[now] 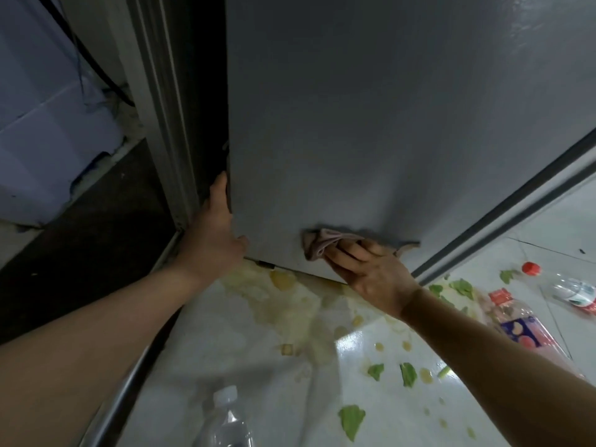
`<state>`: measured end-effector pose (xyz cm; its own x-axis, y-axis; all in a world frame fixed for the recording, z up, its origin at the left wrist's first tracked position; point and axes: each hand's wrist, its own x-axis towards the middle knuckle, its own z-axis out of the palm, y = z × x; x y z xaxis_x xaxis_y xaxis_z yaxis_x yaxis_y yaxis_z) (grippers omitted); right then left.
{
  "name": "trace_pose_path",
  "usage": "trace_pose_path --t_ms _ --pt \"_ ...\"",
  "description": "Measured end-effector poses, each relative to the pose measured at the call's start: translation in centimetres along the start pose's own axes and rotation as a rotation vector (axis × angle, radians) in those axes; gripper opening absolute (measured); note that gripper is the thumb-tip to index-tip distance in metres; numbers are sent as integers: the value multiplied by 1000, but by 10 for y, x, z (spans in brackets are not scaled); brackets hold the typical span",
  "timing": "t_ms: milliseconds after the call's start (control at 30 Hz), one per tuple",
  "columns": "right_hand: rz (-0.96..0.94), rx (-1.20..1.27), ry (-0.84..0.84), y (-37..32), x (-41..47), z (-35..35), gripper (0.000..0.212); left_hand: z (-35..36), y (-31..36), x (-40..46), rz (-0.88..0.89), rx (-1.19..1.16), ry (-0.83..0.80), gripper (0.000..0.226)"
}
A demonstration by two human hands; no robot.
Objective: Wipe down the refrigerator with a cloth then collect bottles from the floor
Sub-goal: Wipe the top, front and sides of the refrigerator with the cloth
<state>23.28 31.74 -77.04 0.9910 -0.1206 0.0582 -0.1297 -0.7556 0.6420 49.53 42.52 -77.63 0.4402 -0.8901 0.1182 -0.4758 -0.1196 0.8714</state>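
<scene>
The grey refrigerator door (pixel 371 124) fills the upper middle of the head view. My left hand (pixel 213 240) grips the door's left edge near the bottom corner. My right hand (pixel 371 269) presses a crumpled pinkish cloth (pixel 319 245) flat against the lower part of the door. Three plastic bottles lie on the white floor: a clear one with a white cap (pixel 225 424) at the bottom, one with a red and blue label (pixel 522 330) partly under my right forearm, and a clear one with a red cap (pixel 567 288) at the far right.
A yellowish spill (pixel 290 304) spreads on the floor tiles below the door. Green leaf scraps (pixel 351 421) are scattered to the right. A dark gap (pixel 200 108) and cables lie left of the door, beside a white tiled wall (pixel 48 124).
</scene>
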Motion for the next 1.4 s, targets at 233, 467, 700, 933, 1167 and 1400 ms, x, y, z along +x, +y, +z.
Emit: trace_pose_path --t_ms 233,467,700,933,1167,1400 --pt "103 119 218 35 -29 -26 38 4 -3 -2 -30 -23 -3 101" --pt "160 129 177 29 -65 4 33 14 -6 -2 -94 42 -2 107" --pt "100 251 49 18 -73 10 26 12 -7 -3 -86 75 -4 106" --pt "262 127 247 57 -102 -2 30 17 -7 -4 -116 111 20 109" --pt "101 107 -56 5 -109 49 52 25 -12 -11 -187 99 -19 110" --pt "70 199 -237 -14 -95 53 53 25 -13 -12 -169 148 -35 104"
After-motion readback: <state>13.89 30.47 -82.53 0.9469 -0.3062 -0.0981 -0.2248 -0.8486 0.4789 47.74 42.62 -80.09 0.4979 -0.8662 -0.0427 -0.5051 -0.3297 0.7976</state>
